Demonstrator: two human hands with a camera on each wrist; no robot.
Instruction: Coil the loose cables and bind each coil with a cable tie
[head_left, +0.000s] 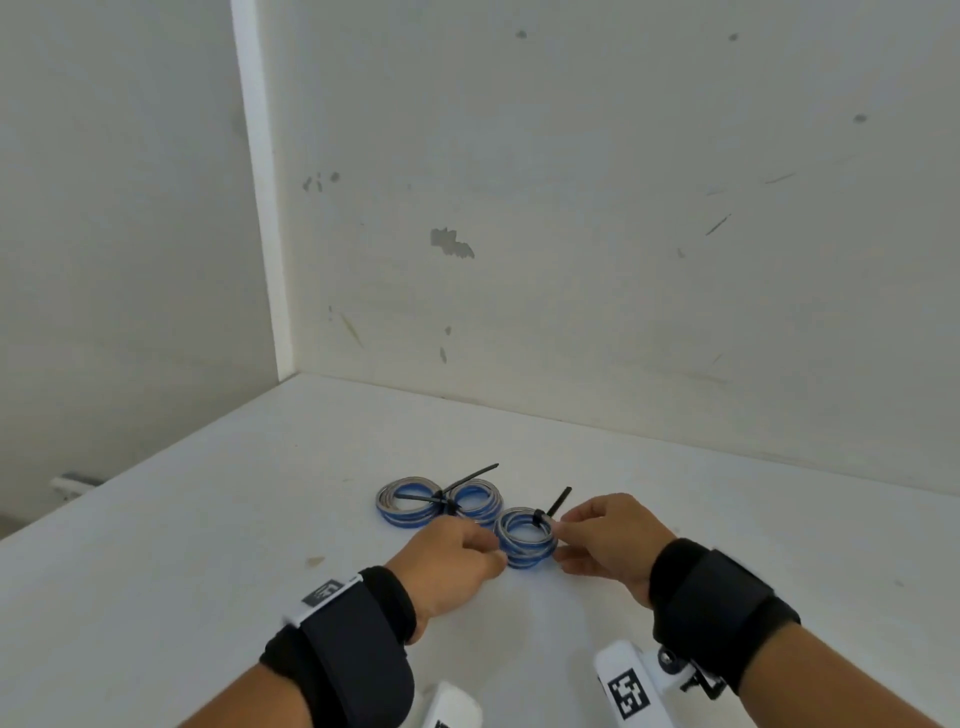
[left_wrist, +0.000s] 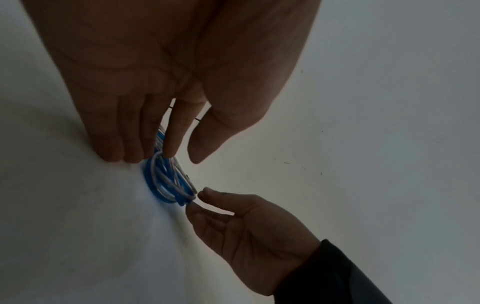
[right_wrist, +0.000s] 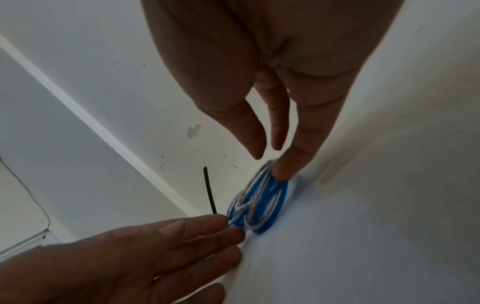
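Note:
A small coil of blue and grey cable (head_left: 523, 559) (left_wrist: 168, 185) (right_wrist: 259, 205) lies on the white table (head_left: 249, 519) between my hands. A black cable tie (head_left: 560, 500) (right_wrist: 209, 191) is looped round it, and its tail sticks up. My left hand (head_left: 496, 551) (left_wrist: 182, 157) touches the coil's left side with straight fingers, thumb apart. My right hand (head_left: 558, 540) (right_wrist: 270, 162) touches the right side with one straight fingertip, while its thumb and other fingers hover just off the cable. Just behind lie two more blue and grey coils (head_left: 410, 512), side by side, with a black tie (head_left: 470, 475) across them.
A scuffed white wall (head_left: 571, 208) rises close behind the table, and a white panel (head_left: 130, 208) stands at the left. The table's left edge (head_left: 104, 488) runs diagonally toward me. Bare tabletop lies to the right of my hands.

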